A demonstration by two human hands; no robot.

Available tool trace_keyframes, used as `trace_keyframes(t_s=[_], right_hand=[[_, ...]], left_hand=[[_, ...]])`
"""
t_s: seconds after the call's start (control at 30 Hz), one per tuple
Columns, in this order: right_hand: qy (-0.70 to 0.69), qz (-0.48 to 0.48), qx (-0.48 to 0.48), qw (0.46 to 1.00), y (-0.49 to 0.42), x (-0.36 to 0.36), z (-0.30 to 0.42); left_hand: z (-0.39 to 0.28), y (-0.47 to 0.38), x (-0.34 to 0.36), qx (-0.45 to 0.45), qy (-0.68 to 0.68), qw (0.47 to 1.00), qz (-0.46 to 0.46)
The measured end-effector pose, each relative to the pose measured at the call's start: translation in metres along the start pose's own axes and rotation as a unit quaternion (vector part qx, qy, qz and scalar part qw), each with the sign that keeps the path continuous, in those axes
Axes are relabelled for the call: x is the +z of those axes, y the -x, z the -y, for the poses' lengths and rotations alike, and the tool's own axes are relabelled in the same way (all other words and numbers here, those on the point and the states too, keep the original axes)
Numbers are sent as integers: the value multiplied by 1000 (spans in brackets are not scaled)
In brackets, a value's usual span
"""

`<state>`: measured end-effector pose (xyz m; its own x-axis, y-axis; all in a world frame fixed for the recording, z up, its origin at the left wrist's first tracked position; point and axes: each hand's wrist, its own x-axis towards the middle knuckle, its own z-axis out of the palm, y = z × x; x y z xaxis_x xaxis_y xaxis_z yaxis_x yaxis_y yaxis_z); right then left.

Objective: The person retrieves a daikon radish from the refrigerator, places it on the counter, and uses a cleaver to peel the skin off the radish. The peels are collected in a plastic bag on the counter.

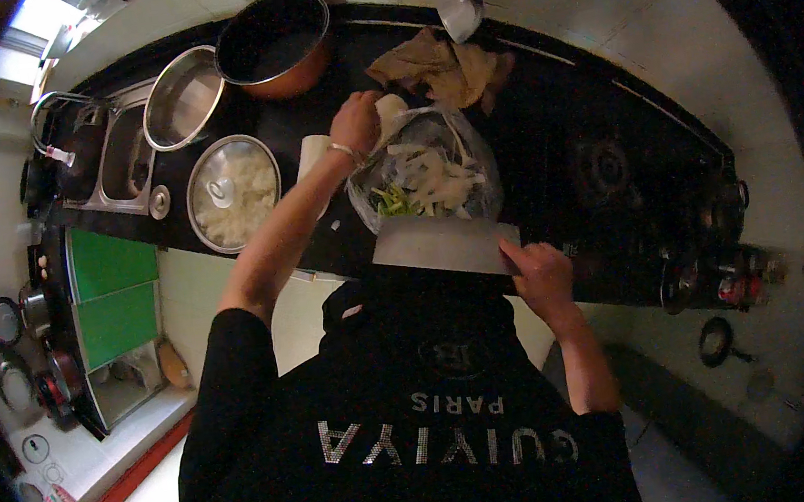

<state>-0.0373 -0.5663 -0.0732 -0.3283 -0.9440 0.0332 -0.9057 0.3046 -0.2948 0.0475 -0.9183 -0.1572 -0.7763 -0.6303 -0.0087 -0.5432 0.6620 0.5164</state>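
My right hand [540, 271] grips the right end of a broad metal cleaver [441, 244], its flat blade held level at the near edge of a clear plastic bag [483, 158]. Pale sliced vegetable pieces [431, 169] and some green strips [394, 201] lie in the open bag. At the bag's far left side is my left hand [356, 122], beside a whitish, rounded vegetable piece [390, 112]; whether its fingers hold the bag or that piece cannot be told. Under my left forearm, a pale cylindrical piece [312, 155] rests on the dark counter.
Left of the bag stand a glass-lidded bowl of white food [244, 211], a steel basin [154, 122] and a deep orange-brown pot [290, 81], with a sink [124, 168] beyond. A brown cloth [421, 59] lies behind the bag. A white ladle [460, 16] is near the wall.
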Motion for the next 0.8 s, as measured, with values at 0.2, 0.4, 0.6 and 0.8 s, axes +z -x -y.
trace_keyframes(t_s=[0.2, 0.4, 0.6, 0.8], right_hand=[[-101, -30, 96, 990, 12, 4, -8], [-246, -30, 204, 947, 18, 3, -8], [-344, 8, 283, 895, 33, 20, -13], [-434, -26, 276, 857, 11, 45, 2]], left_hand=[[71, -49, 44, -6, -30, 975, 220], [33, -53, 32, -126, 35, 967, 217], [34, -27, -37, -219, 329, 911, 121], [-11, 81, -56, -205, 742, 612, 178]])
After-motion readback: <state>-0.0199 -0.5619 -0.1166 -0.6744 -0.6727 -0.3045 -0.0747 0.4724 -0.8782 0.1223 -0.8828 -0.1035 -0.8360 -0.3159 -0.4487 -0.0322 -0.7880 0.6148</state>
